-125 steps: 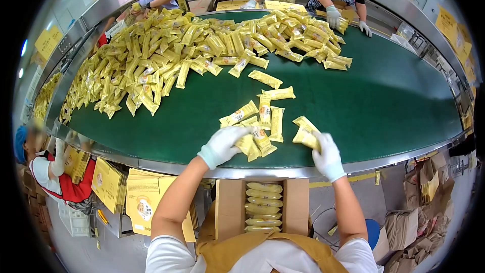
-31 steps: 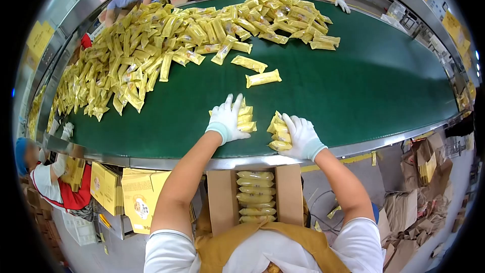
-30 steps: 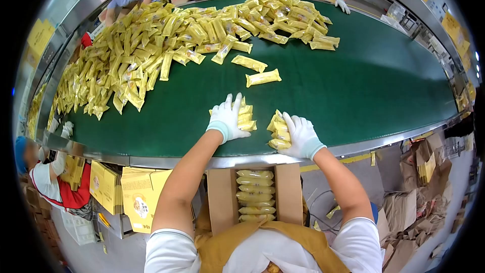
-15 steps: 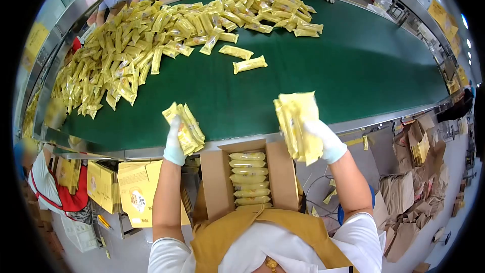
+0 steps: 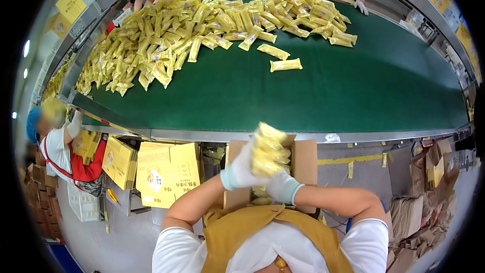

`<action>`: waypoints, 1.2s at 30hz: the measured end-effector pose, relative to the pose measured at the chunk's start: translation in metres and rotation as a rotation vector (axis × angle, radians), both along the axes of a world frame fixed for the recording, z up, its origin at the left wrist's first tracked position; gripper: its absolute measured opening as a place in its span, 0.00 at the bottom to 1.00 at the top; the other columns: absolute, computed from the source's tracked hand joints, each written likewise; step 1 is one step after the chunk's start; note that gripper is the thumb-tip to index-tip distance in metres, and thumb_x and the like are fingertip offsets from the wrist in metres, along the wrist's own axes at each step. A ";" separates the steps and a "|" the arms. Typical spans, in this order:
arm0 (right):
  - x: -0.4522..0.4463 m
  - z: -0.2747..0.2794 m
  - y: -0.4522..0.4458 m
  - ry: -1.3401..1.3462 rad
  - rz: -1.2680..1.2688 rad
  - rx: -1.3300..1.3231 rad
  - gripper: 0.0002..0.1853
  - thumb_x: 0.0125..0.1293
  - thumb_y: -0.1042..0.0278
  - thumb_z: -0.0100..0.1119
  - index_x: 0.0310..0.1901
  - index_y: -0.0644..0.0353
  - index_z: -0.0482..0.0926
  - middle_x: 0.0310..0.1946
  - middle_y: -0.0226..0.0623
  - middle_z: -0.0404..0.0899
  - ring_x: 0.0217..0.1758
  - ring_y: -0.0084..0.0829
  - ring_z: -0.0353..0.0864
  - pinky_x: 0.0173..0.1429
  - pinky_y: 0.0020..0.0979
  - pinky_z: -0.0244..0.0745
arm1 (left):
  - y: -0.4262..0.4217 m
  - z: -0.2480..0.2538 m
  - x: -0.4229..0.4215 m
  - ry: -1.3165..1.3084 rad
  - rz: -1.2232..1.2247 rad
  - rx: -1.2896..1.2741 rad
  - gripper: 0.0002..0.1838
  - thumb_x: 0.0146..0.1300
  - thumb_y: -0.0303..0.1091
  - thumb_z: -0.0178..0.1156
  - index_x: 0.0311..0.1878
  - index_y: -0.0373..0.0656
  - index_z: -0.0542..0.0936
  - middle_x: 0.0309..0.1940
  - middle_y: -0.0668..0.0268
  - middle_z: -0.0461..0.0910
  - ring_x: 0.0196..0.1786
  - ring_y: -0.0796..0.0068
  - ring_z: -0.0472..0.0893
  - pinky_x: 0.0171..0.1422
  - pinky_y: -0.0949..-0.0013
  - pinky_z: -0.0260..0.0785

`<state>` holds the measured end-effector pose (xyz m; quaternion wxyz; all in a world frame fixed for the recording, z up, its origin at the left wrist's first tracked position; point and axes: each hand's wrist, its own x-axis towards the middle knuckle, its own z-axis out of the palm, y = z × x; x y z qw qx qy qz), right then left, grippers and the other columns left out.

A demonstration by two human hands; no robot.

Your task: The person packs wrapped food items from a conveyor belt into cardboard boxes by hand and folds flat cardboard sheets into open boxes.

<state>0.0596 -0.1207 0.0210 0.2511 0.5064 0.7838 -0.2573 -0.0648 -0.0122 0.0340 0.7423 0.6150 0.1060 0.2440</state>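
Observation:
Above the open cardboard box (image 5: pixel 305 164) my left hand (image 5: pixel 241 168) is closed on the left side of a stack of yellow packets (image 5: pixel 268 149). My right hand (image 5: pixel 283 187) is just below the same stack, its gloved fingers curled at the lower packets and partly hidden. Motion blurs both hands and the stack. Under them, more packets show between the box flaps. Two loose packets (image 5: pixel 286 64) lie on the green belt (image 5: pixel 353 96), near a large heap of yellow packets (image 5: pixel 151 45).
A metal edge (image 5: pixel 202 135) runs along the belt's near side. Flat yellow cartons (image 5: pixel 164 174) stand at the left, beside a co-worker in a red apron (image 5: pixel 91 164). Other people are across the belt. Crumpled brown paper (image 5: pixel 419 232) lies at the lower right.
The packets that my hands held apart are now together in one stack over the box. Both hands have come inward from the belt, and the view has shifted.

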 end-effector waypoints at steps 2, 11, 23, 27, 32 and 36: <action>-0.003 -0.083 -0.019 0.565 -0.317 0.338 0.28 0.66 0.62 0.59 0.65 0.64 0.74 0.61 0.51 0.75 0.65 0.42 0.75 0.63 0.46 0.71 | 0.003 -0.003 0.010 0.246 0.014 0.810 0.61 0.45 0.49 0.80 0.76 0.31 0.56 0.60 0.50 0.72 0.65 0.54 0.74 0.70 0.52 0.64; -0.006 -0.078 -0.055 0.059 -0.178 0.380 0.21 0.72 0.62 0.47 0.63 0.56 0.76 0.46 0.46 0.85 0.45 0.43 0.87 0.46 0.45 0.77 | -0.012 -0.041 0.040 0.710 -0.057 1.510 0.49 0.47 0.43 0.71 0.73 0.35 0.63 0.49 0.56 0.75 0.55 0.59 0.75 0.60 0.55 0.62; 0.091 -0.003 -0.006 1.125 -0.382 0.236 0.19 0.71 0.50 0.61 0.38 0.60 0.87 0.33 0.38 0.88 0.36 0.31 0.86 0.39 0.33 0.78 | 0.093 0.045 0.028 0.669 -1.050 0.665 0.30 0.69 0.46 0.62 0.67 0.34 0.74 0.63 0.46 0.78 0.68 0.56 0.76 0.73 0.55 0.67; 0.171 -0.041 -0.017 1.466 -1.416 0.612 0.11 0.72 0.68 0.59 0.42 0.68 0.84 0.29 0.26 0.79 0.31 0.19 0.75 0.38 0.23 0.71 | 0.227 0.047 -0.046 0.443 -0.489 0.046 0.22 0.74 0.38 0.58 0.65 0.35 0.77 0.57 0.54 0.84 0.62 0.63 0.81 0.67 0.63 0.73; 0.192 -0.091 0.009 0.310 -0.984 1.224 0.17 0.59 0.68 0.67 0.50 0.63 0.81 0.46 0.42 0.78 0.50 0.37 0.77 0.56 0.41 0.71 | 0.380 -0.057 -0.100 1.016 0.953 0.728 0.43 0.53 0.58 0.75 0.68 0.44 0.76 0.67 0.48 0.74 0.69 0.52 0.74 0.72 0.56 0.69; 0.187 -0.097 0.010 0.153 -0.832 1.140 0.26 0.51 0.68 0.67 0.55 0.62 0.77 0.52 0.47 0.75 0.57 0.51 0.73 0.63 0.49 0.66 | 0.440 -0.060 -0.111 1.266 1.100 0.621 0.54 0.44 0.64 0.78 0.75 0.55 0.70 0.72 0.44 0.65 0.72 0.46 0.70 0.76 0.56 0.66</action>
